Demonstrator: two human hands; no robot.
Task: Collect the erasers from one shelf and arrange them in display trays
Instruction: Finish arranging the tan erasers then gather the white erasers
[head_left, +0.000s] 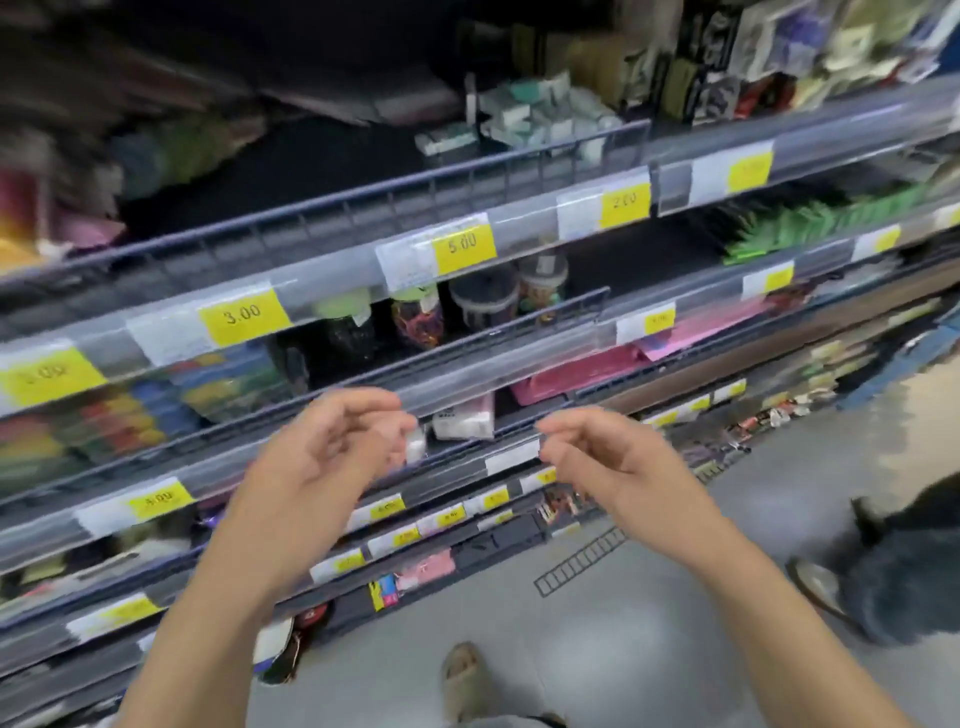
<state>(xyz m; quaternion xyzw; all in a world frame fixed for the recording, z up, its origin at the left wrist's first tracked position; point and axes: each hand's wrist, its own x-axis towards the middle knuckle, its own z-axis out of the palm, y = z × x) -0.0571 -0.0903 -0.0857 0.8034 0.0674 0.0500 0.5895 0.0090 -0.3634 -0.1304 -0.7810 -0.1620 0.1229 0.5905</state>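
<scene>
My left hand (332, 452) is raised in front of the middle shelves, its fingers loosely curled. A small white block (416, 446), perhaps an eraser, sits just past its fingertips on the shelf; blur hides whether they touch. A white pack (465, 420) lies beside it behind the wire rail. My right hand (597, 460) hovers at the same height to the right, fingers loosely curled with nothing visible in them. White and green boxed erasers (524, 117) are piled on the top shelf at the back.
Clear price rails with yellow tags (462, 244) front each shelf. Jars (483, 301) and pink trays (582, 371) stand on nearby shelves. A loose wire divider (582, 561) lies on the floor. Another person's dark leg and shoe (852, 571) are at the right; a sandalled foot (467, 680) is below.
</scene>
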